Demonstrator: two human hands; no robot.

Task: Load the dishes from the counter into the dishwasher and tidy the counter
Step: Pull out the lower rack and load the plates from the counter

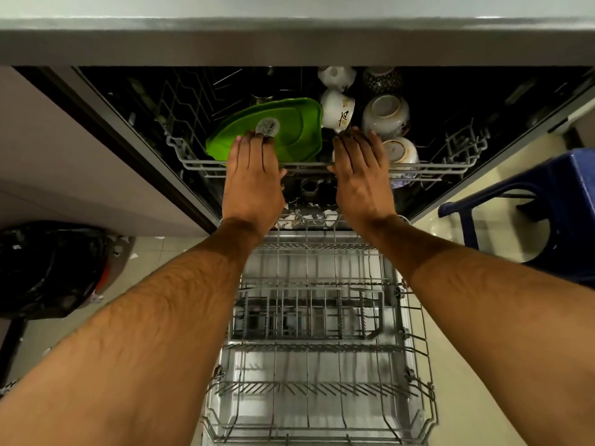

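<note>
Dishwasher upper rack (322, 165) sits partly inside machine, under counter edge (289, 43). Left hand (254, 175) and right hand (362, 170) lie flat over front rail, fingers straight, close together, clamped on nothing.

Likely step: sliding rack. Push evenly with both palms, slowly, so cups don't rattle.

Load: green plate (273, 132) far left, white cups (338, 112) and bowls (386, 117) right.

Lower rack (318, 317) pulled out near, nearly bare. Blue stool (531, 207) right, black bag (48, 265) left, both clear of racks.
</note>
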